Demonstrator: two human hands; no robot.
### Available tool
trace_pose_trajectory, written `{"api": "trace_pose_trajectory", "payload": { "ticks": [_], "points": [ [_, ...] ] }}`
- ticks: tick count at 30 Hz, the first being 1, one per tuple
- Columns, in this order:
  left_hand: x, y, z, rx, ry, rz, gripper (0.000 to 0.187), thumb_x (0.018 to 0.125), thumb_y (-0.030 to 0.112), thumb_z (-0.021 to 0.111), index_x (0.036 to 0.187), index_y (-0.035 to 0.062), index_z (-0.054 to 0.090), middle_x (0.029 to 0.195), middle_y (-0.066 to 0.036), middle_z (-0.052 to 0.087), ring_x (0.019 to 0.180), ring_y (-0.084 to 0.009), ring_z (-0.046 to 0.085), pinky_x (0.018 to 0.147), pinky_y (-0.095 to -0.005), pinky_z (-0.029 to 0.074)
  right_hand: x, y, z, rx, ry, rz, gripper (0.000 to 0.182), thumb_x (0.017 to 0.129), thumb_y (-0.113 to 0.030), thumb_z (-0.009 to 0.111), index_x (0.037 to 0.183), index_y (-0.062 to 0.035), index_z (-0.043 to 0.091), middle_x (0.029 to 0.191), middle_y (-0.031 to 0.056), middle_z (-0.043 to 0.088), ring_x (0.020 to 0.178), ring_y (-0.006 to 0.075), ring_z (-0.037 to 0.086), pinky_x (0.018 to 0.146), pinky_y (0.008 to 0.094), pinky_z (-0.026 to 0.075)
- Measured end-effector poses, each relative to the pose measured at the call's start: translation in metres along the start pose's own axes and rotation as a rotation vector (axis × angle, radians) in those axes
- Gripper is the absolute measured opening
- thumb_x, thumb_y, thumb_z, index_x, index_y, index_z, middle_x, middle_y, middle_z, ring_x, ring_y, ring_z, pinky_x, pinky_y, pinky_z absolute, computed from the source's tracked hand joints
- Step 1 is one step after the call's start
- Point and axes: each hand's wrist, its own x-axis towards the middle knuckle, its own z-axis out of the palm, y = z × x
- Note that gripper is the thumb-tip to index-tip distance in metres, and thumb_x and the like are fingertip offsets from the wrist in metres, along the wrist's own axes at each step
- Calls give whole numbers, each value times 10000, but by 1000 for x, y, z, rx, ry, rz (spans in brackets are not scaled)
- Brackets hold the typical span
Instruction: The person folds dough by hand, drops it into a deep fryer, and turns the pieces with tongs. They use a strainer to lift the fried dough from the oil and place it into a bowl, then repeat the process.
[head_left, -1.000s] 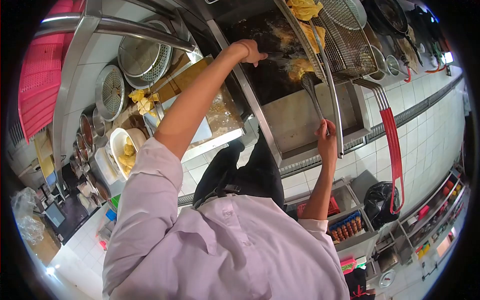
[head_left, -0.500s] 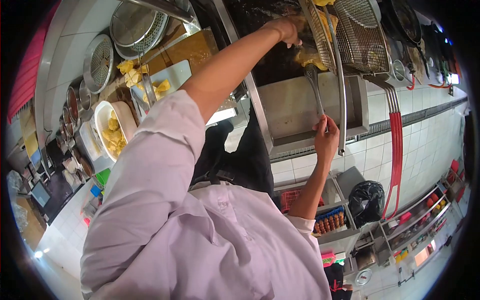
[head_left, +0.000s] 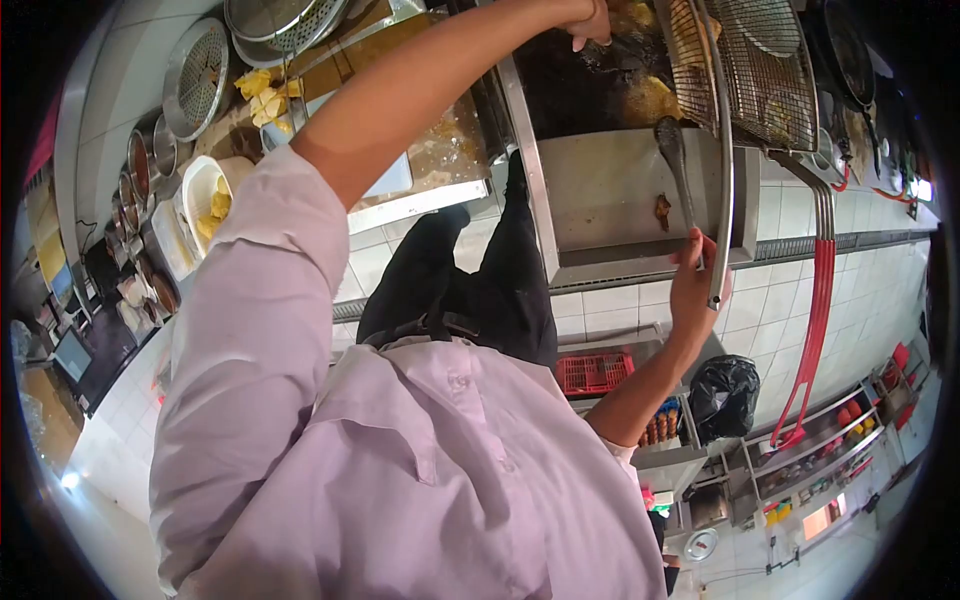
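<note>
My left hand (head_left: 592,24) is low over the dark oil of the fryer (head_left: 560,90), cut by the top edge of the view. Its fingers point down, apart, with nothing visible between them. The oil ripples just below. A yellow battered piece (head_left: 650,101) floats there, with another yellow piece (head_left: 632,14) farther back. My right hand (head_left: 697,265) is closed on the handle of a metal slotted spoon (head_left: 676,165). The spoon's head lies at the oil's edge, near the floating piece. A brown fried scrap (head_left: 662,211) sits on the fryer's metal ledge (head_left: 600,200).
Wire frying baskets (head_left: 765,75) stand right of the oil, one with a long red handle (head_left: 817,330). A metal bar (head_left: 727,180) runs beside my right hand. On the left are a white tub (head_left: 195,195) with yellow pieces, a cutting board (head_left: 392,178) and colanders (head_left: 197,80).
The view has shifted. My left hand has moved up toward the frame's edge, its fingers lower to rippling oil. The spoon has moved right, and the brown scrap now shows on the ledge.
</note>
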Motion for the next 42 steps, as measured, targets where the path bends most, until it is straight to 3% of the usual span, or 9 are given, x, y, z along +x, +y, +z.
{"api": "trace_pose_trajectory", "payload": {
  "ticks": [3,6,17,19,28,34,37,39,42],
  "points": [
    [-50,23,-7,-509,192,-211,546,1113,431,442,1528,92,544,1492,-100,611,1258,-327,634,1048,-451,503,0,-13,-11,-40,1,-14,341,1064,-294,623,1118,19,748,686,62,677,651,113,615,613,316,482],
    [-83,38,-13,-395,258,-218,538,1100,496,456,1322,69,695,1382,-116,655,1130,-265,658,996,-430,510,2,-14,-13,-66,-5,74,390,1083,-353,610,1108,13,743,706,44,676,675,126,595,653,330,479],
    [81,45,-10,-583,385,-195,523,1079,549,499,978,159,832,1037,-2,796,1216,-247,651,1096,-439,497,-27,-8,-11,-197,-73,200,440,1093,-413,566,1024,-6,717,675,14,646,634,102,530,612,321,424],
    [69,45,-10,-613,407,-220,499,1079,515,504,1011,129,813,1055,-38,783,1191,-266,658,1062,-449,509,-33,-2,-10,-178,-35,140,542,1089,-482,546,890,-8,719,626,2,628,560,98,461,543,334,365],
    [-73,37,21,-697,562,-276,429,1078,362,527,1161,-5,732,1136,-199,728,1074,-348,694,909,-491,561,-24,1,-1,-80,14,81,485,1089,-424,570,932,-1,749,623,4,647,557,88,489,540,314,370],
    [-171,59,60,-838,605,-357,403,1073,283,558,1204,-69,705,1174,-258,713,954,-364,719,796,-494,588,-3,-4,23,30,-72,42,326,1086,-300,598,1151,9,680,800,60,684,708,107,602,672,296,484],
    [-181,73,116,-972,764,-349,571,968,573,656,876,24,781,878,-185,761,909,-382,732,809,-488,584,5,-12,58,-105,76,-212,300,1061,-223,601,1227,25,635,845,199,713,774,316,715,694,412,536],
    [-207,99,142,-1141,940,-440,595,917,596,698,858,8,771,778,-235,710,763,-440,704,733,-506,556,10,-45,74,-120,9,-162,298,1055,-189,584,1249,35,611,880,262,711,836,431,717,721,479,541],
    [-230,114,161,-1324,792,-419,584,931,564,707,843,-12,758,721,-231,673,742,-407,698,691,-484,528,31,-48,108,-225,36,-321,321,1043,-155,564,1262,80,579,939,289,703,866,468,697,741,526,540]
  ]
}}
